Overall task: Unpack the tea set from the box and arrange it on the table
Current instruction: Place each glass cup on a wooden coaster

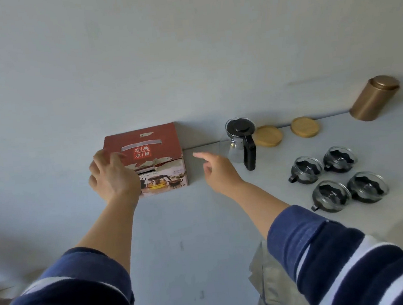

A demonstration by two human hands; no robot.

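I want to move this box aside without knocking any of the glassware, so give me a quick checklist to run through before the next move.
1. Red cardboard box closed: ok, top flaps down.
2. Box emptied: cannot tell, inside hidden.
3. Left hand on the box: ok, at its left corner.
4. Right hand free: ok, open, holding nothing, beside the box.
5. Glass teapot with black lid and handle clear of the box: ok, standing apart to its right.
6. Four glass cups with black holders out of the way: ok, grouped farther right.
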